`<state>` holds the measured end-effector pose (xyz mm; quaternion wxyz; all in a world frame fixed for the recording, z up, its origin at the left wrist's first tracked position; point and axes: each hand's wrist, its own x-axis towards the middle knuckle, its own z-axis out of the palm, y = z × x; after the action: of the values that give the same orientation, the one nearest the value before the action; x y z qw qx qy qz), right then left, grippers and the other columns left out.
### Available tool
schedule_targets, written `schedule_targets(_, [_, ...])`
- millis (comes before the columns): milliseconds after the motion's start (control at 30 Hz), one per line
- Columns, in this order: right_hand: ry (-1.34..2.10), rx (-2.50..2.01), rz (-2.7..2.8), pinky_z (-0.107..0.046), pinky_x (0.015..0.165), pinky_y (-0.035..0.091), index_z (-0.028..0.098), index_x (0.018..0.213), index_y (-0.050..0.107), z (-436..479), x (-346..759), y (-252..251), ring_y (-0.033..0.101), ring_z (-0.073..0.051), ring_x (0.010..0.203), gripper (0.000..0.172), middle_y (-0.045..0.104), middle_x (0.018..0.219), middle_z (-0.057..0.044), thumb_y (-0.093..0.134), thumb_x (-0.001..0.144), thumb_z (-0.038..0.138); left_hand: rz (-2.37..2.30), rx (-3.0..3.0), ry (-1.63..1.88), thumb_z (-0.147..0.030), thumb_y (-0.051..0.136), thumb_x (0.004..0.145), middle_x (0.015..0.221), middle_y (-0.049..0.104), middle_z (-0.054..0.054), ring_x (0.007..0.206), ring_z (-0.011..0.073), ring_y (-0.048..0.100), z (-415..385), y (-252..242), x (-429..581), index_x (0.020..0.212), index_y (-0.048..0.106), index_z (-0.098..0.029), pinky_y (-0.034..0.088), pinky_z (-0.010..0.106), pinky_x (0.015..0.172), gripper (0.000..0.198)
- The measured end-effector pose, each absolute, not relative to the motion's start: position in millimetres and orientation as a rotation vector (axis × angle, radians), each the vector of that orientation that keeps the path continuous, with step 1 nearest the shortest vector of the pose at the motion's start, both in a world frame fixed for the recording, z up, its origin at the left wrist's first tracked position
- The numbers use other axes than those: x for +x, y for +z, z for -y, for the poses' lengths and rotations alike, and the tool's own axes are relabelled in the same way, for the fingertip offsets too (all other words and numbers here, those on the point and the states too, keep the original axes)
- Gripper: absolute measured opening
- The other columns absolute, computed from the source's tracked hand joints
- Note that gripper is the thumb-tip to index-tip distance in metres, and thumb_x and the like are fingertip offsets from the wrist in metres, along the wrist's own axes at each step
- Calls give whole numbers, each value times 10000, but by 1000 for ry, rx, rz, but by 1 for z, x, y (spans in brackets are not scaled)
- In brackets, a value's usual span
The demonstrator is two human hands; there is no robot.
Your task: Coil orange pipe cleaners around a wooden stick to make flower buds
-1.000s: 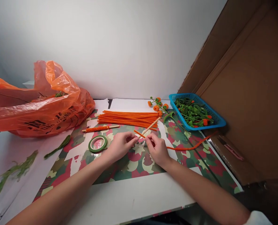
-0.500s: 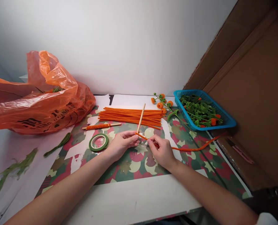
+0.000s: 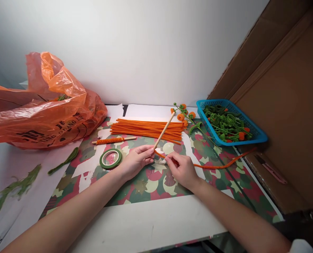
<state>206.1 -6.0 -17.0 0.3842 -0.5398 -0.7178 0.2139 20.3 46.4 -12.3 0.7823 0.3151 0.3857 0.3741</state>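
Between thumb and fingers of my left hand point(image 3: 138, 160) is the lower end of a wooden stick point(image 3: 165, 130), which slants up to the right. My right hand point(image 3: 181, 170) pinches an orange pipe cleaner point(image 3: 214, 167). One short stretch of it runs taut to the stick at my left fingertips; its long tail trails right across the table. Behind my hands lies a bundle of orange pipe cleaners point(image 3: 146, 129). A second stick wound with an orange coil point(image 3: 110, 141) rests to the left, above a roll of green tape point(image 3: 110, 159).
An orange plastic bag point(image 3: 66, 116) bulges at the left, with green leaf pieces point(image 3: 21, 186) in front of it. Orange flowers on a green stem point(image 3: 181, 117) lie beside a blue basket point(image 3: 254, 138) of green pieces. A pink cutter point(image 3: 272, 170) lies by the cardboard point(image 3: 280, 105).
The stick has tilted further to the right, its top now over the flowers. Both hands stay almost where they were, still holding the stick and the pipe cleaner.
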Motion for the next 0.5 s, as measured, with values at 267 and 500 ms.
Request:
schedule_targets(267, [855,-1329,1764,-209,447,269,167,721,629,-4,220,-6,312,-82,455,212,383,493,54,532,854,299,-634,839,542,-313,816,611,606,556,-14,505,61,478,-45,-11,12,681,686,-135,370,200,502,232])
schedule_targets(500, [923,-1258,1839,-200,477,342,158,706,647,-3,222,1,436,-78,489,179,600,613,7,569,828,263,-465,1146,289,-285,729,720,639,566,-5,542,81,501,-46,2,8,775,728,-159,394,218,534,138])
